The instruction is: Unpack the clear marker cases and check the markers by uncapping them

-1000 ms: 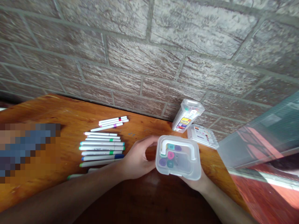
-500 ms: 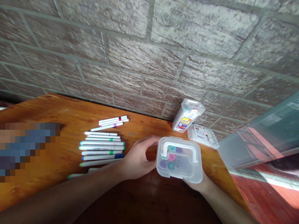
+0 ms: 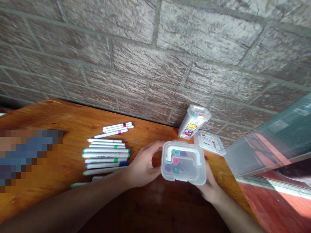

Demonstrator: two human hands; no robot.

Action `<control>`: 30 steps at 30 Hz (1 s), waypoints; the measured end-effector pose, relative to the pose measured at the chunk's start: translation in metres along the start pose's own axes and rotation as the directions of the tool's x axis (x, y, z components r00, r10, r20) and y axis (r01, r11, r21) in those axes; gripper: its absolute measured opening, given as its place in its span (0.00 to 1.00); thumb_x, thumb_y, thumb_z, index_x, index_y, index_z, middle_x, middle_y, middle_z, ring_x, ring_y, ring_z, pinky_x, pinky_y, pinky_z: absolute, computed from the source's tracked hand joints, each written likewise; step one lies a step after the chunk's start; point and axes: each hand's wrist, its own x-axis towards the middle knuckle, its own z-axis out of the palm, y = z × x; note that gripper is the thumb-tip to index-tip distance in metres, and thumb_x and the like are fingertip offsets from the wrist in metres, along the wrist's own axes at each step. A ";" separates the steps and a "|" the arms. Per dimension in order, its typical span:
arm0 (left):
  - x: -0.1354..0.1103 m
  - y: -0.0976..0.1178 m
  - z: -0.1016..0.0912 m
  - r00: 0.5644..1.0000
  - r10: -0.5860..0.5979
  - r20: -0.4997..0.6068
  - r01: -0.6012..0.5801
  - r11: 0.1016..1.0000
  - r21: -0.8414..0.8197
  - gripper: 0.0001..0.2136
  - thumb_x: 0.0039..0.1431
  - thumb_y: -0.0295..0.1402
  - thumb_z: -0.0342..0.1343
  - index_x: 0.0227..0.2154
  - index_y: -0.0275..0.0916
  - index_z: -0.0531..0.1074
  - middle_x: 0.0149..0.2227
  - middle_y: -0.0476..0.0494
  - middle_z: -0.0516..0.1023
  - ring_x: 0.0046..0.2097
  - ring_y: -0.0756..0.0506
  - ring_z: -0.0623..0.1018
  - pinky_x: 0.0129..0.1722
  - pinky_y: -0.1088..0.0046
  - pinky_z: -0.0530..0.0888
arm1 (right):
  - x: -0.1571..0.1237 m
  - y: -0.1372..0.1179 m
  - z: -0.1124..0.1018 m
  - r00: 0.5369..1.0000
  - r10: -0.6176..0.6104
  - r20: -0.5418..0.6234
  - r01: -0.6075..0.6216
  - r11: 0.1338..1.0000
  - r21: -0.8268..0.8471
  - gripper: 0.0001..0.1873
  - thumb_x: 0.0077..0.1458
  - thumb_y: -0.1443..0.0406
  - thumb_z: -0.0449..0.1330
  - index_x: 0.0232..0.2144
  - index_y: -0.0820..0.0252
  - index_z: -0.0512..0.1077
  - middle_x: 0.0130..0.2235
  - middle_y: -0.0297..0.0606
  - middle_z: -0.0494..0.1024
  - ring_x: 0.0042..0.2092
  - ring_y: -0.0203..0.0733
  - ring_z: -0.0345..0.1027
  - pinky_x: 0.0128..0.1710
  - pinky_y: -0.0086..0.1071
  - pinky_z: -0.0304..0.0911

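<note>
A clear plastic marker case [image 3: 186, 173] with a white handle on its closed lid is upright between my hands. Several round marker ends, teal, purple and pink, show through the lid, mostly on its left side. My left hand [image 3: 145, 165] curves around the case's left side, thumb in front and fingertips hidden behind it. My right hand [image 3: 210, 186] grips the lower right side, its fingers mostly hidden by the case. Left of my left hand, several white markers [image 3: 107, 151] with coloured ends lie in a row on the wooden table [image 3: 73, 119].
Against the brick wall [image 3: 136, 74] stands a second clear marker case [image 3: 191, 124] with a yellow label. Beside it lies a flat clear lid or case [image 3: 210, 142] with printing. A few more markers [image 3: 118, 127] lie farther back. A translucent panel [image 3: 272, 142] borders the table's right edge.
The marker case has shifted slightly left and its lid appears a little less tilted. My right hand has moved with it; my left hand is nearly still.
</note>
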 end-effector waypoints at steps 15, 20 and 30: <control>0.006 0.005 -0.003 0.999 0.040 0.013 -0.041 0.991 0.123 0.18 0.60 0.28 0.67 0.53 0.40 0.74 0.52 0.40 0.83 0.52 0.39 0.82 0.57 0.61 0.77 | 0.049 -0.116 -0.022 0.987 -0.136 0.089 0.161 0.754 -0.637 0.12 0.62 0.64 0.70 0.49 0.51 0.82 0.45 0.36 0.88 0.41 0.43 0.84 0.40 0.32 0.79; 0.008 0.002 -0.005 0.998 0.063 -0.010 -0.060 0.988 0.145 0.19 0.58 0.26 0.67 0.52 0.39 0.74 0.50 0.41 0.83 0.50 0.40 0.82 0.55 0.63 0.77 | 0.075 -0.129 -0.016 0.947 -0.147 0.285 0.311 0.639 -0.703 0.08 0.61 0.66 0.71 0.43 0.55 0.83 0.38 0.34 0.88 0.34 0.39 0.82 0.34 0.29 0.73; 0.010 -0.002 -0.007 0.999 0.050 -0.010 -0.048 0.983 0.179 0.19 0.58 0.23 0.65 0.52 0.40 0.74 0.50 0.42 0.83 0.51 0.40 0.82 0.52 0.65 0.76 | 0.073 -0.127 -0.018 0.848 -0.301 0.437 0.528 0.402 -0.748 0.07 0.66 0.67 0.65 0.43 0.52 0.83 0.38 0.35 0.88 0.30 0.41 0.81 0.29 0.32 0.67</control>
